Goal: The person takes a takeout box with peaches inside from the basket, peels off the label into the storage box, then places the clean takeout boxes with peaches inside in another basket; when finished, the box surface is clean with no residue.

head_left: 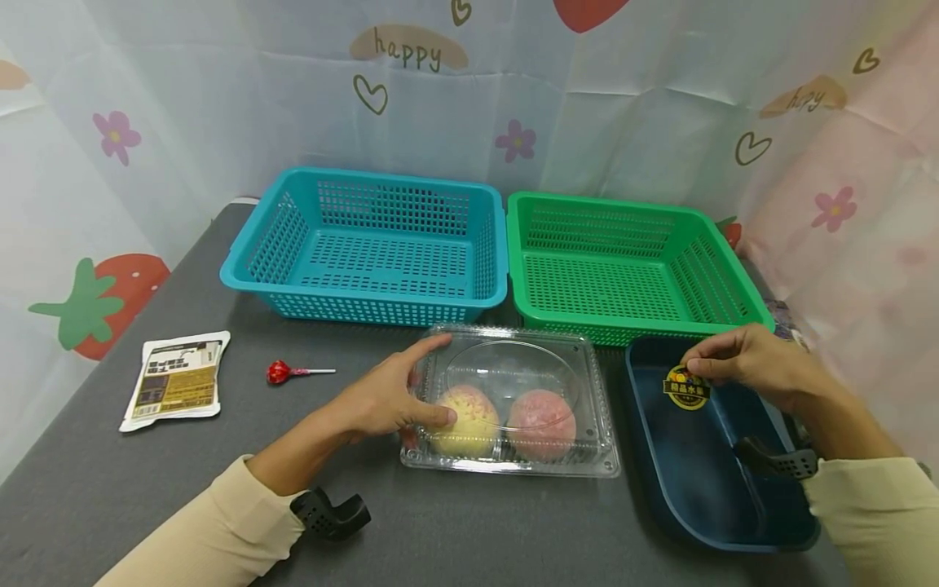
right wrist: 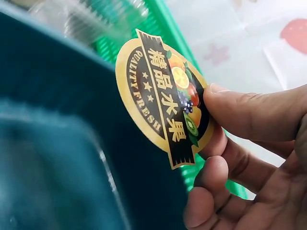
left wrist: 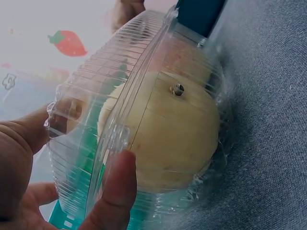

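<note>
L hand (head_left: 381, 403) gripping clamshell (head_left: 513, 399) at its left edge, frame centre; R hand (head_left: 748, 367) pinching sticker (head_left: 686, 386) lower right. Sticker probably light & floppy, best held by rim

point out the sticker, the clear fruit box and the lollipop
sticker (right wrist: 165, 98), right wrist view, on the middle of its printed face
clear fruit box (head_left: 513, 367), head view, on the flat top of its lid
lollipop (head_left: 278, 372), head view, on its red wrapped head
</note>
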`<state>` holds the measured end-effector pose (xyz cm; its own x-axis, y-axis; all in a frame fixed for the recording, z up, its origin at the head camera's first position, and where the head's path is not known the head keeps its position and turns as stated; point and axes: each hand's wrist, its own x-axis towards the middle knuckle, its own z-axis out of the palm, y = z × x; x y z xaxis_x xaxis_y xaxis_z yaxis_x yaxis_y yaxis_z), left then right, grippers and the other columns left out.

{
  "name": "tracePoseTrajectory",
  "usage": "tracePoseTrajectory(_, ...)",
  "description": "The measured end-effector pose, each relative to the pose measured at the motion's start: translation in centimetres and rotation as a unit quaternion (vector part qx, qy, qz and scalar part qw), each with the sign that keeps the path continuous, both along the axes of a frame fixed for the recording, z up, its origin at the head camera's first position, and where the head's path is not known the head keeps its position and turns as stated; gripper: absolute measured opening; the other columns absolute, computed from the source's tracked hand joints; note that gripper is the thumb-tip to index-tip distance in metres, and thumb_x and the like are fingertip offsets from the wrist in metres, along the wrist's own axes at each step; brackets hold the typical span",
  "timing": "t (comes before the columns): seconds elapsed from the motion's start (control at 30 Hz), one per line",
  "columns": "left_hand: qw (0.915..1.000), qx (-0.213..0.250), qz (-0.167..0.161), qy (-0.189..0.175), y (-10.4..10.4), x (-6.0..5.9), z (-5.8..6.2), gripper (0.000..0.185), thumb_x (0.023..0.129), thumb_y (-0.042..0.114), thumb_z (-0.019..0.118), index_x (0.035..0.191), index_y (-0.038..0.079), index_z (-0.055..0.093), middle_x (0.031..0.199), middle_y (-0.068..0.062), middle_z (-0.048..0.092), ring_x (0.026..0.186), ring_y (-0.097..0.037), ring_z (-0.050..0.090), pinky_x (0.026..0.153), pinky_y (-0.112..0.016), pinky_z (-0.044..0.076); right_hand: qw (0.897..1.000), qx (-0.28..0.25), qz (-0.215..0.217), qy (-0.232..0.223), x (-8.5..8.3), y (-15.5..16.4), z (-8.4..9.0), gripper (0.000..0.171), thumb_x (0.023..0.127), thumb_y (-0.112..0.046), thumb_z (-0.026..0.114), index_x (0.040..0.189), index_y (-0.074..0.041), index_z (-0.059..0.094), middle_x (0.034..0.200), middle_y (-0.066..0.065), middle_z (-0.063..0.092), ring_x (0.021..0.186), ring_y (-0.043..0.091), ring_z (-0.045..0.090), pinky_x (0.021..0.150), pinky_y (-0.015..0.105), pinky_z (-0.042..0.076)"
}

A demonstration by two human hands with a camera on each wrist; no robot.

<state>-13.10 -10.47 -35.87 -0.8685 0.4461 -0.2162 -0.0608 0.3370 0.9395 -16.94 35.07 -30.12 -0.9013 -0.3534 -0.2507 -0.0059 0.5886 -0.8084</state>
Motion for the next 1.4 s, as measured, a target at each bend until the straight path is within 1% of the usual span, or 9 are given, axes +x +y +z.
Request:
tracePoseTrajectory(0.37, 0.9999, 0.009, -0.005, -0.004, 0.0, 0.1, 0.1, 0.098, 0.076, 0.013, 0.084, 0.153, 0.026, 0.025, 0.086, -0.022, 0.046, 0.048, -0.026, 0.058, 0.05, -0.051, 0.054, 0.999, 0.038, 0.003, -0.026, -0.5, 0.6, -3.2, 0.029, 0.093, -0.015, 0.066, 0.107, 0.01, 0.068, 0.099, 0.012, 0.069, 0.091, 0.02, 0.064, 0.079, 0.036, 0.053)
tracePoseTrajectory(0.67, 0.9999, 0.014, -0.002, -0.008, 0.0, 0.0, -0.1, 0.097, 0.076, 0.011, 0.084, 0.153, 0.025, 0.026, 0.088, -0.022, 0.045, 0.05, -0.026, 0.057, 0.05, -0.051, 0.054, 0.998, 0.047, 0.018, -0.039, -0.8, 0.7, -5.3, 0.023, 0.093, -0.012, 0.065, 0.104, 0.008, 0.07, 0.098, 0.013, 0.069, 0.09, 0.024, 0.064, 0.079, 0.04, 0.053)
tracePoseTrajectory(0.73, 0.9998, 0.017, -0.003, -0.009, 0.0, 0.0, -0.1, 0.097, 0.076, 0.011, 0.084, 0.153, 0.025, 0.026, 0.09, -0.023, 0.045, 0.054, -0.028, 0.057, 0.05, -0.05, 0.054, 0.998, 0.05, 0.023, -0.04, -0.8, 0.7, -5.6, 0.022, 0.094, -0.011, 0.064, 0.104, 0.008, 0.07, 0.096, 0.012, 0.069, 0.088, 0.024, 0.064, 0.077, 0.039, 0.053)
tracePoseTrajectory(0.8, 0.9999, 0.012, -0.004, 0.005, 0.0, 0.0, -0.1, 0.096, 0.076, 0.014, 0.084, 0.153, 0.023, 0.027, 0.103, -0.025, 0.046, 0.069, -0.03, 0.057, 0.052, -0.047, 0.054, 0.997, 0.054, 0.023, -0.041, -0.8, 0.6, -5.9, 0.021, 0.093, -0.01, 0.064, 0.103, 0.007, 0.07, 0.094, 0.012, 0.069, 0.086, 0.024, 0.064, 0.075, 0.038, 0.053)
tracePoseTrajectory(0.9, 0.9997, 0.002, -0.005, 0.025, -0.1, 0.0, -0.2, 0.096, 0.076, 0.018, 0.085, 0.152, 0.021, 0.028, 0.123, -0.025, 0.04, 0.089, -0.033, 0.051, 0.055, -0.042, 0.052, 0.997, 0.062, 0.021, -0.04, -0.7, 0.5, -6.2, 0.02, 0.093, -0.009, 0.065, 0.102, 0.007, 0.071, 0.092, 0.011, 0.069, 0.084, 0.024, 0.064, 0.072, 0.036, 0.053)
tracePoseTrajectory(0.97, 0.9993, -0.004, -0.004, 0.037, -0.1, 0.0, -0.2, 0.095, 0.075, 0.019, 0.085, 0.152, 0.02, 0.029, 0.127, -0.023, 0.038, 0.092, -0.032, 0.047, 0.056, -0.038, 0.049, 0.997, 0.069, 0.02, -0.037, -0.7, 0.4, -6.4, 0.02, 0.093, -0.01, 0.065, 0.102, 0.006, 0.071, 0.091, 0.01, 0.07, 0.084, 0.023, 0.064, 0.072, 0.036, 0.053)
tracePoseTrajectory(1.13, 0.9992, 0.002, -0.009, 0.039, -0.1, -0.1, -0.5, 0.096, 0.075, 0.018, 0.085, 0.152, 0.02, 0.028, 0.108, -0.022, 0.042, 0.07, -0.024, 0.047, 0.052, -0.036, 0.046, 0.996, 0.086, 0.015, -0.032, -0.6, 0.4, -6.5, 0.023, 0.093, -0.012, 0.066, 0.105, 0.006, 0.071, 0.094, 0.011, 0.07, 0.086, 0.024, 0.065, 0.072, 0.038, 0.053)
tracePoseTrajectory(1.2, 0.9991, 0.008, -0.011, 0.04, -0.2, -0.1, -0.5, 0.096, 0.075, 0.017, 0.085, 0.153, 0.019, 0.028, 0.105, -0.02, 0.042, 0.067, -0.021, 0.045, 0.051, -0.035, 0.045, 0.995, 0.095, 0.014, -0.024, -0.5, 0.4, -6.3, 0.025, 0.092, -0.014, 0.067, 0.107, 0.006, 0.07, 0.098, 0.013, 0.07, 0.088, 0.025, 0.065, 0.073, 0.039, 0.054)
tracePoseTrajectory(1.4, 0.9989, 0.036, -0.017, 0.024, -0.2, -0.1, -0.6, 0.096, 0.076, 0.012, 0.083, 0.153, 0.019, 0.026, 0.081, -0.012, 0.041, 0.056, -0.017, 0.042, 0.049, -0.037, 0.047, 0.993, 0.12, 0.002, 0.016, 0.0, 0.5, -4.8, 0.038, 0.093, -0.022, 0.067, 0.118, 0.006, 0.065, 0.11, 0.018, 0.066, 0.097, 0.03, 0.063, 0.075, 0.042, 0.055)
